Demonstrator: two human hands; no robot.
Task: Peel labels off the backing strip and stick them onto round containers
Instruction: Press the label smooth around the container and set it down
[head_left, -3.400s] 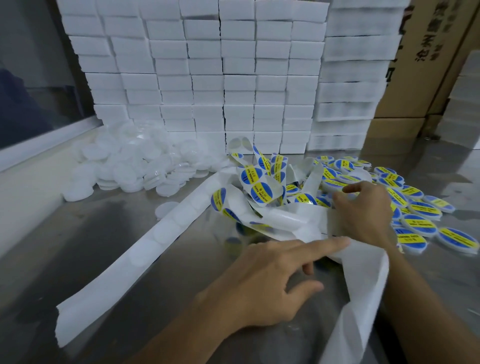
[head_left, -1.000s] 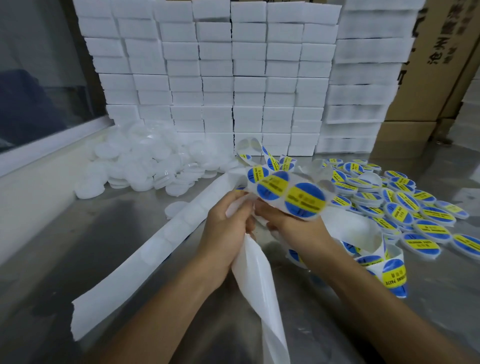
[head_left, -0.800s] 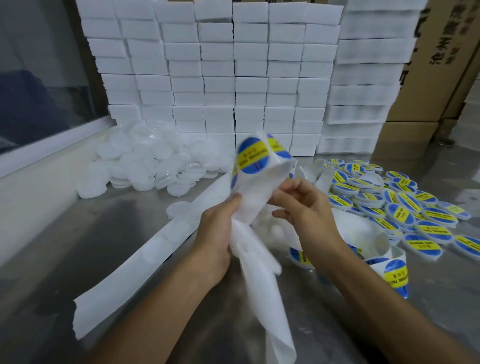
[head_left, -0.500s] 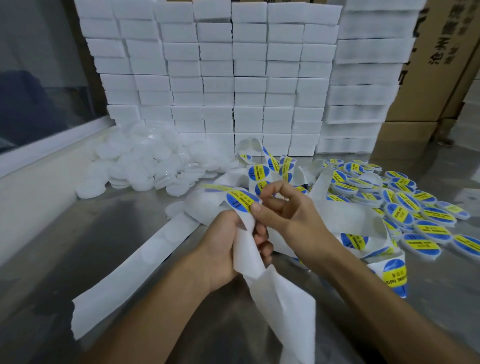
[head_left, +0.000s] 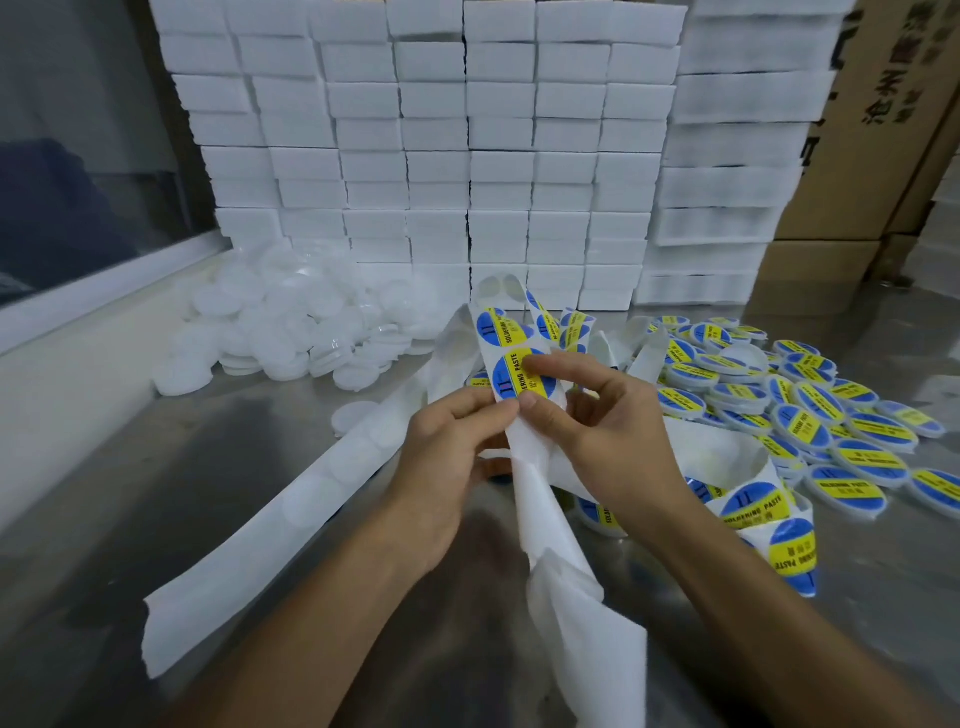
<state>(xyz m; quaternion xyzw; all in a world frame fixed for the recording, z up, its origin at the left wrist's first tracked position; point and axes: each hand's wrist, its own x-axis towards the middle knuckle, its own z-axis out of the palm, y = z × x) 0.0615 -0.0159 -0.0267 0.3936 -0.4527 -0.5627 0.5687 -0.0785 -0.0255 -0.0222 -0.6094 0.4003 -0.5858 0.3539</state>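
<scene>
Your left hand (head_left: 452, 457) pinches the backing strip (head_left: 524, 467) above the table (head_left: 208, 467); your right hand (head_left: 608, 431) pinches its blue-yellow label (head_left: 522, 374), labelled containers (head_left: 810, 415) lying right of the strip

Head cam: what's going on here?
A person is labelling at a metal table. The left hand pinches the white backing strip while the right hand pinches a round blue-and-yellow label on it, apparently starting to peel. Already labelled round containers lie to the right; plain white ones are heaped to the left. Spent strip trails across the table.
</scene>
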